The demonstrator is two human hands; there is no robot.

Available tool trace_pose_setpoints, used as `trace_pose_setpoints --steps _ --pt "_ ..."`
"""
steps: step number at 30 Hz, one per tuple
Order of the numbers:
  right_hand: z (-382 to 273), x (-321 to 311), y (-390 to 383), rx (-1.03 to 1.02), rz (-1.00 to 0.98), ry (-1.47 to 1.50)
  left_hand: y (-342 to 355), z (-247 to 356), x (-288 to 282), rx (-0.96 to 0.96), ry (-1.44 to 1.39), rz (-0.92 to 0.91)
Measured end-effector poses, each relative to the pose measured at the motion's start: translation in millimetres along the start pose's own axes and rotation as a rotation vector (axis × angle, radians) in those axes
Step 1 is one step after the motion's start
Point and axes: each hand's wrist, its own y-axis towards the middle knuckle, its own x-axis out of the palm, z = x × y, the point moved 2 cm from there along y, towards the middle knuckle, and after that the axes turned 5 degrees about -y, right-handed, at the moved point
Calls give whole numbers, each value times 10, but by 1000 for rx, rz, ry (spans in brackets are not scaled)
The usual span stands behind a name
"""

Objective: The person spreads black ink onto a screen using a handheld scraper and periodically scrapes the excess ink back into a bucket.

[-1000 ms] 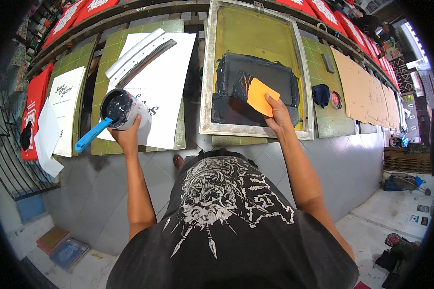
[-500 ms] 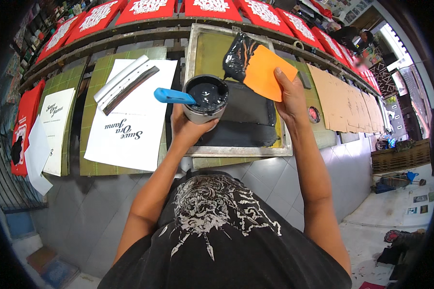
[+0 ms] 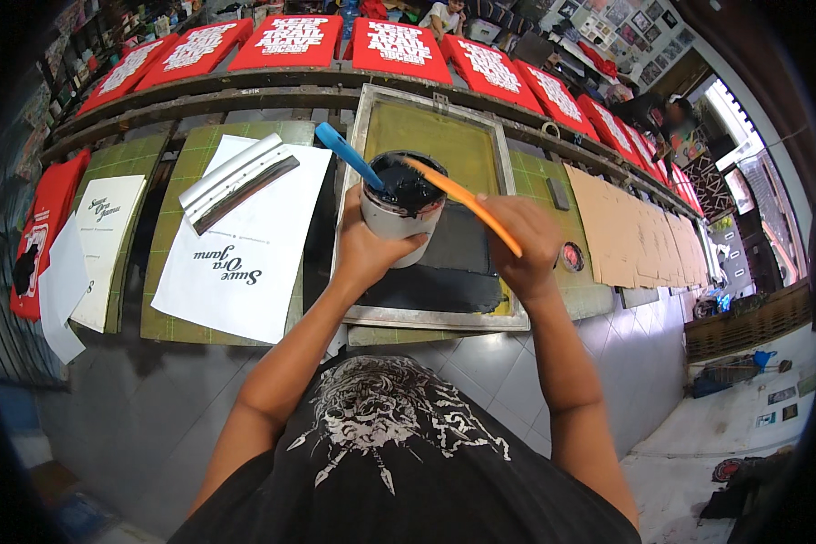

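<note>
My left hand [image 3: 369,249] is wrapped round a pale tub [image 3: 397,222] of black ink, held above a screen-printing frame [image 3: 426,317]. A blue-handled tool [image 3: 346,154] leans out of the tub toward the left. In my right hand [image 3: 526,238], an orange flexible scraper [image 3: 467,201] is gripped edge-on. Its far end lies over the tub's rim, at the ink. Below, the frame's yellowish mesh [image 3: 426,131] carries a broad smear of black ink [image 3: 435,292] on its near half.
Left of the frame, a squeegee [image 3: 240,186] rests on white printed paper [image 3: 222,304]. To the right are a dark block [image 3: 557,193], a small round container [image 3: 572,257] and cardboard sheets [image 3: 630,231]. Several printed red shirts [image 3: 399,50] line the far rail. Two people are farther back.
The scraper, earlier raised flat to the right with thick black ink on it, has come left and turned edge-on over the tub. The tub has tilted slightly, and the view has shifted.
</note>
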Motion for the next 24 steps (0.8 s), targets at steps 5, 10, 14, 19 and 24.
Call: trace_pose_setpoints --steps 5,10,14,19,24 --pt "-89 27 -29 -150 -13 -117 4 65 -114 -26 -28 22" --pt "-94 9 -111 -150 2 -99 -33 155 -267 -47 -8 28" --pt "-147 -4 -153 -137 8 -113 -73 165 -311 -34 2 59" --pt "-179 20 -191 -116 -9 -190 -88 144 -330 13 -18 62" --pt "-115 -20 -226 -104 -55 -229 -84 129 -334 62 31 84"
